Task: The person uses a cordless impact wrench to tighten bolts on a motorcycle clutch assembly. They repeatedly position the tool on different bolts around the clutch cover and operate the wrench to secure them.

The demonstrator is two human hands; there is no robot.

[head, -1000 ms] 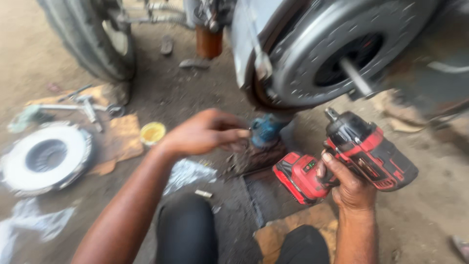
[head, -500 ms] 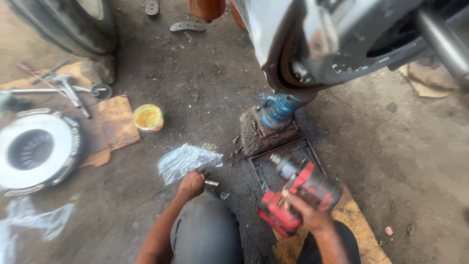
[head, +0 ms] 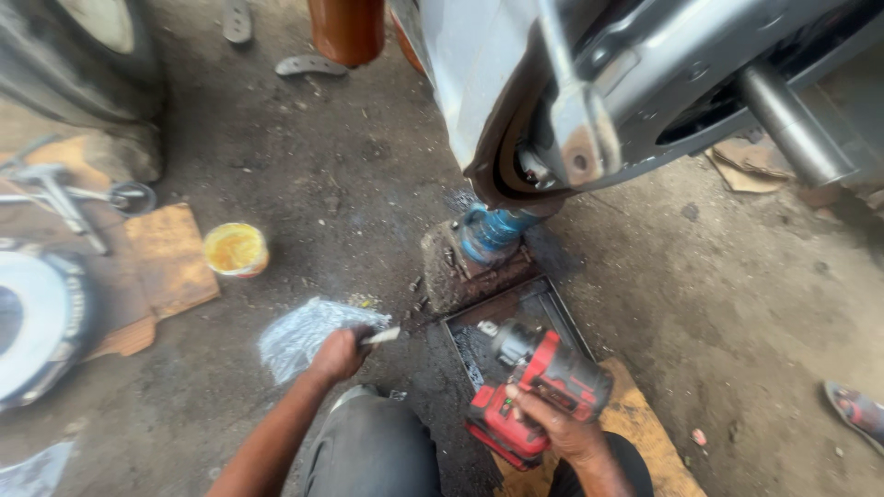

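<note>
My left hand (head: 337,353) is low near my knee, closed on a small pale bolt-like piece (head: 380,337) that pokes out to the right, beside a crumpled clear plastic bag (head: 299,333) on the dirt floor. My right hand (head: 554,426) grips a red and black cordless impact wrench (head: 539,379), resting it over a shallow dark metal tray (head: 543,302). Above, a large grey drum assembly (head: 626,74) with a protruding shaft (head: 794,124) sits on a blue jack (head: 493,233).
A yellow tin of grease (head: 236,248) stands on the floor at left near cardboard pieces (head: 170,258) and a round clutch plate (head: 37,322). A wheel wrench (head: 64,198) and a tyre (head: 83,55) lie far left. Someone's sandalled foot (head: 856,410) shows at right.
My left hand dropped from the jack area to the floor by the plastic bag and closed on the small piece. My right hand lowered the impact wrench down over the tray.
</note>
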